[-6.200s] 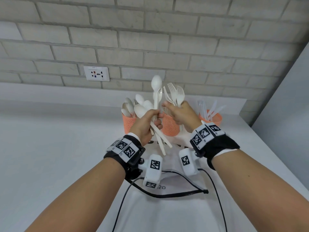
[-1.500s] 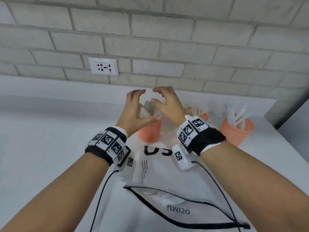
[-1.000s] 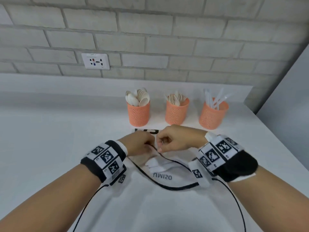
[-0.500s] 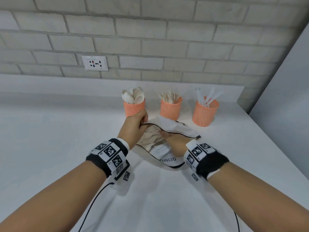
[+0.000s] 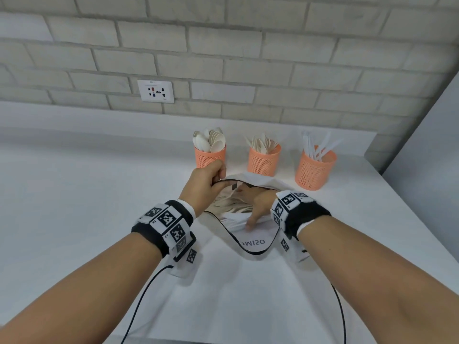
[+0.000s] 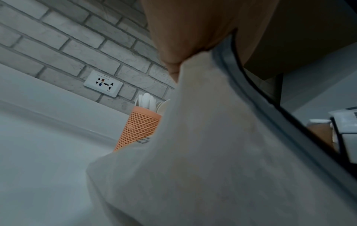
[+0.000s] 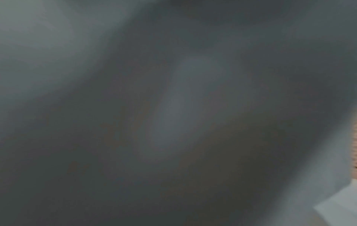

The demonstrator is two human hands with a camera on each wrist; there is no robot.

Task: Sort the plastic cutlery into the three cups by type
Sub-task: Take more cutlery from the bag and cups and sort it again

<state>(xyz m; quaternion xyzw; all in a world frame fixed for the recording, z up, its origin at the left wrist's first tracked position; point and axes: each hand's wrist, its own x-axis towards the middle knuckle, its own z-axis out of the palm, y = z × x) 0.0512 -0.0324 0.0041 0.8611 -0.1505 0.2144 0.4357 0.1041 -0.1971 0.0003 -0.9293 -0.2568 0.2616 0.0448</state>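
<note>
Cloth bag (image 5: 248, 229) now held open, left hand (image 5: 206, 184) pinching its rim; right hand (image 5: 255, 207) reaches inside, fingers hidden: more cutlery (image 5: 231, 207) to sort.

1. Your three mesh cups (image 5: 210, 158) are orange, with a small-hole lattice pattern.
2. The cutlery in them (image 5: 210, 142) is white.
3. Your bag (image 5: 252, 242) is white, edged black.
4. Your wristbands (image 5: 165, 227) are black, carrying black-and-white square codes.
</note>
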